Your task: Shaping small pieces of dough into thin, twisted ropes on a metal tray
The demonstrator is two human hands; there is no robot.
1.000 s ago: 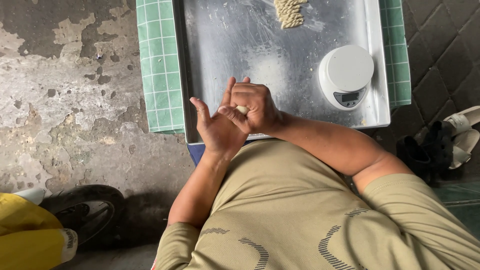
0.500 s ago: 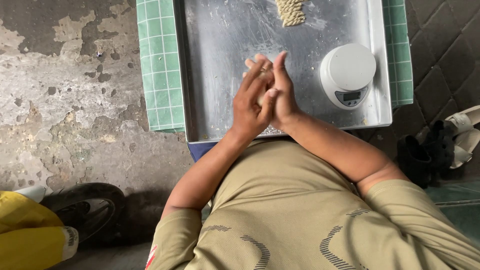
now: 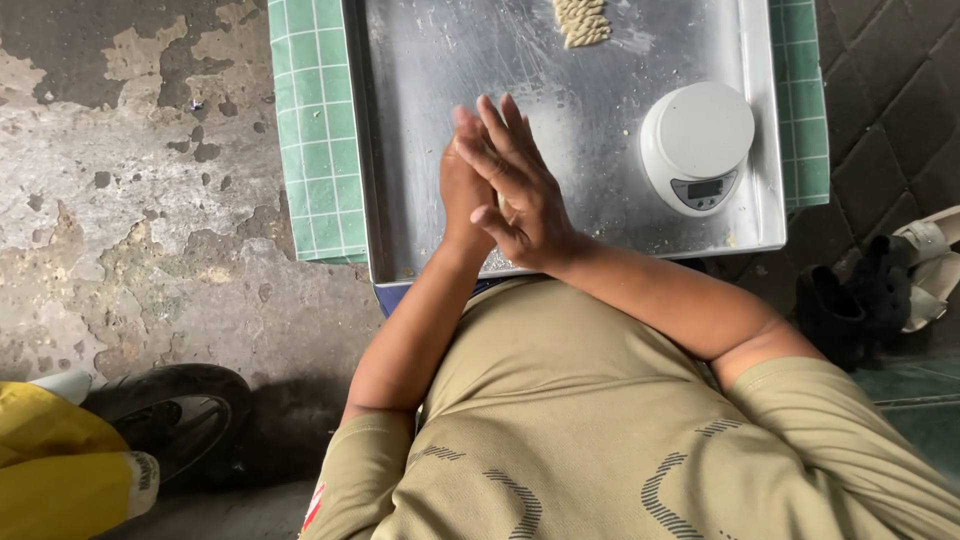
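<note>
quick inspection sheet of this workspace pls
surface: metal tray on a green checked cloth, dusted with crumbs
job's things: small pale dough piece pressed between the palms; shaped dough pieces at the tray's far edge
clutter: white kitchen scale on the tray
grippers: left hand and right hand palm to palm above the tray
cables: nothing seen
surroundings: worn concrete floor, tyre, yellow object, shoes

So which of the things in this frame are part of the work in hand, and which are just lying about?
In use:
- left hand and right hand, pressed palm to palm over a pale bit of dough
- metal tray
- row of shaped dough pieces
- white kitchen scale
- green checked cloth

Lying about:
- tyre
- yellow bag
- shoes
</note>
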